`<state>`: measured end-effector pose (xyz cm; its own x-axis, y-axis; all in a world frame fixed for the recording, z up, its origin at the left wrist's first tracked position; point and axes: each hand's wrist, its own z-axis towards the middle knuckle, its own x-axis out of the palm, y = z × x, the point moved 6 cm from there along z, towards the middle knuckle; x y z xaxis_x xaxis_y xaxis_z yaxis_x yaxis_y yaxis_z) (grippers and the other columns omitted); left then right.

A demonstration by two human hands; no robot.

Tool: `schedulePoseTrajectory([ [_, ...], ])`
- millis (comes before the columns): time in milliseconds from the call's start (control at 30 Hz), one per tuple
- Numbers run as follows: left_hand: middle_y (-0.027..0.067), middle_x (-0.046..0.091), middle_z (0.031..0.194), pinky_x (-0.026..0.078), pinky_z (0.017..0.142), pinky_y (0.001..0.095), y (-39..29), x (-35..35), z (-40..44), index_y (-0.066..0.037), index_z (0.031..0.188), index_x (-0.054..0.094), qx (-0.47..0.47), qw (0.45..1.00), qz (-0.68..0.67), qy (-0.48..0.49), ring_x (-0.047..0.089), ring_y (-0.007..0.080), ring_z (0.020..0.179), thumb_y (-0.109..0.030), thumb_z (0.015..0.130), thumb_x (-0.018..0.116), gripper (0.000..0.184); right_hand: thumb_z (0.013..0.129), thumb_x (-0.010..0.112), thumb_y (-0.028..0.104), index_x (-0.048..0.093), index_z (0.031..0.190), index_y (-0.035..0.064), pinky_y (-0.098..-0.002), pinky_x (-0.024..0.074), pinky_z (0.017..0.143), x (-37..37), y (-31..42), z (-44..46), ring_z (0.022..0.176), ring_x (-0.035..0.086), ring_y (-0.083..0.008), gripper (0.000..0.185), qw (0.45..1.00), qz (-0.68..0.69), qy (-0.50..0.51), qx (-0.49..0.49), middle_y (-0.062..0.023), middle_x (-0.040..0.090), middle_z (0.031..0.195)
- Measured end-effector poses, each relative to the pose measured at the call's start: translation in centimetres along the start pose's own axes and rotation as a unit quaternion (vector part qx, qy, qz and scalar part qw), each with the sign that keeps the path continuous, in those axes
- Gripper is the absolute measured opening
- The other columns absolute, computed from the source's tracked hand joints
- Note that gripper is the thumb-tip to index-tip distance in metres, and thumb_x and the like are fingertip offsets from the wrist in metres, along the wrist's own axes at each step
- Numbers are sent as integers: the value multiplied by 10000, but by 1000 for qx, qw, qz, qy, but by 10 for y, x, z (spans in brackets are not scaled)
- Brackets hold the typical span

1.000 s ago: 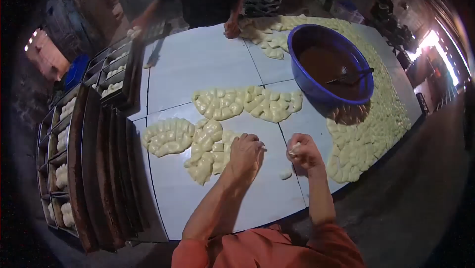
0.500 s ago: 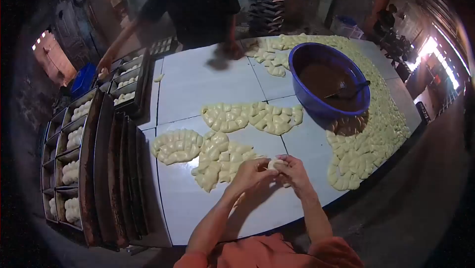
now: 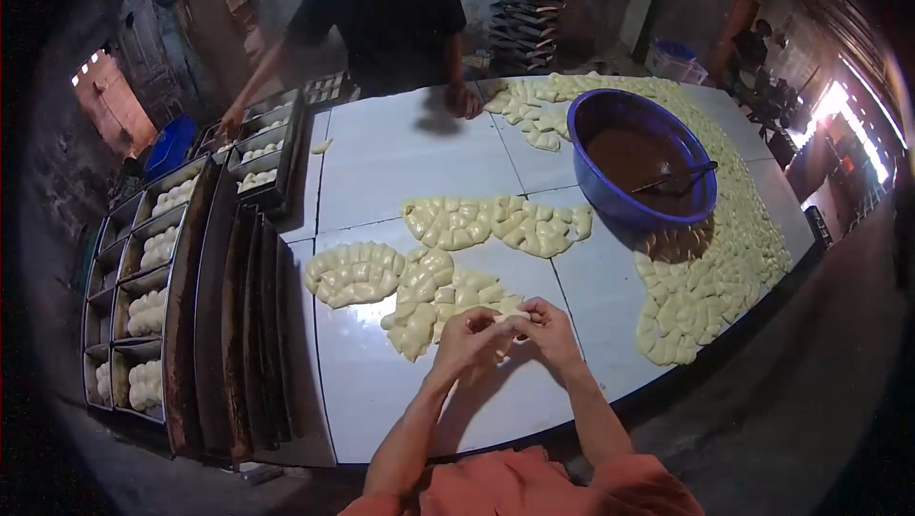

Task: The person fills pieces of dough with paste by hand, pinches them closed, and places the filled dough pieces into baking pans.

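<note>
Between my hands is a small piece of pale dough (image 3: 512, 317), pinched by the fingertips just above the near part of the white tiled table (image 3: 496, 416). My left hand (image 3: 465, 340) is closed on its left side. On the other side, the fingers of my right hand (image 3: 547, 329) press on the same piece. Much of it is hidden by the fingers. Right beyond my left hand lies a patch of joined dough pieces (image 3: 416, 302). Two more dough patches rest behind it, a rounded one (image 3: 355, 274) and a longer one (image 3: 496, 222).
A blue basin (image 3: 599, 184) of brown filling (image 3: 629, 154) stands at the right, a dark-handled utensil (image 3: 677, 177) in it. Dough pieces (image 3: 701, 306) spread around it. Pans of dough (image 3: 148, 316) stand at left. Across the table, a co-worker (image 3: 400, 25) reaches toward other pans (image 3: 262, 159).
My hands have drawn closer together around the dough and shifted slightly left. The view has tilted a little. The co-worker's arm still reaches toward the pans.
</note>
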<state>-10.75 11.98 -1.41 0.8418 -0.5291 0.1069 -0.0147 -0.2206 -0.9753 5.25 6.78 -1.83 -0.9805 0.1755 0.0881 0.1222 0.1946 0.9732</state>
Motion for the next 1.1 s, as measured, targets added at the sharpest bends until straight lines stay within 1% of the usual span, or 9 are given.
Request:
schedulePoseTrajectory([
  [133, 38, 715, 857, 511, 714, 244, -3, -4, -8, 18, 1059, 718, 3, 998, -29, -56, 641, 88, 802, -264, 946, 712, 304, 899, 759, 142, 630, 1139, -5, -232, 526, 745, 2, 2, 1, 816, 626, -89, 310, 996, 34, -35, -70, -56, 685, 966],
  [300, 190, 617, 1285, 533, 892, 341, -31, -4, -25, 3, 1470, 438, 136, 981, 32, -132, 653, 226, 1104, -287, 996, 633, 589, 883, 750, 43, 618, 1084, 14, -235, 519, 751, 24, 18, -11, 858, 633, -94, 242, 989, 124, -51, -58, -45, 675, 977],
  [467, 178, 634, 1300, 526, 915, 349, -39, -2, -29, 2, 1430, 499, 314, 934, 53, -160, 652, 269, 1128, -367, 1001, 615, 577, 847, 753, 11, 589, 1071, 48, -254, 526, 828, 60, 41, -34, 869, 642, -111, 280, 980, 180, -78, -24, -27, 658, 971],
  [533, 178, 671, 1243, 531, 912, 348, -40, 16, -33, 21, 1403, 523, 335, 938, 65, -54, 677, 279, 1081, -413, 993, 621, 604, 867, 733, 30, 588, 1103, 44, -250, 525, 829, 76, 49, -42, 901, 634, -102, 277, 944, 328, -15, -43, -13, 634, 998],
  [567, 176, 695, 1201, 531, 913, 336, -41, 19, -35, 47, 1385, 534, 364, 923, -9, -124, 688, 247, 1039, -435, 943, 693, 674, 922, 701, 84, 580, 1150, 40, -238, 523, 818, 76, 48, -46, 941, 625, -100, 261, 950, 310, -3, -35, -12, 611, 1042],
  [833, 154, 654, 1260, 522, 931, 315, -27, 72, -31, 25, 1534, 322, 237, 948, -211, -39, 618, 196, 1153, -239, 889, 793, 842, 988, 646, 144, 581, 1087, 59, -259, 562, 718, 34, 75, -34, 865, 662, -119, 146, 929, 366, -9, -42, -35, 655, 1001],
  [900, 145, 654, 1240, 547, 891, 328, -9, 92, -22, 10, 1494, 406, 68, 966, -248, 20, 653, 210, 1097, -157, 906, 757, 705, 981, 652, 168, 579, 1110, 88, -300, 576, 710, -29, 96, -19, 877, 662, -121, 169, 947, 287, -79, -123, -2, 651, 985],
  [1000, 164, 669, 1198, 552, 894, 305, -1, 96, -10, 16, 1416, 490, 14, 992, -120, 44, 674, 196, 1014, -104, 956, 677, 511, 961, 630, 131, 587, 1115, 81, -197, 499, 626, -151, 134, 24, 747, 646, -70, 168, 968, 118, -96, -201, -8, 669, 945],
  [1100, 163, 687, 1159, 560, 882, 300, 5, 95, 3, 55, 1311, 564, -19, 994, -99, -39, 687, 190, 972, -112, 983, 629, 374, 947, 654, 171, 571, 1131, 35, -259, 525, 652, -229, 178, 70, 778, 646, -100, 244, 970, -45, -162, -176, -43, 686, 954],
])
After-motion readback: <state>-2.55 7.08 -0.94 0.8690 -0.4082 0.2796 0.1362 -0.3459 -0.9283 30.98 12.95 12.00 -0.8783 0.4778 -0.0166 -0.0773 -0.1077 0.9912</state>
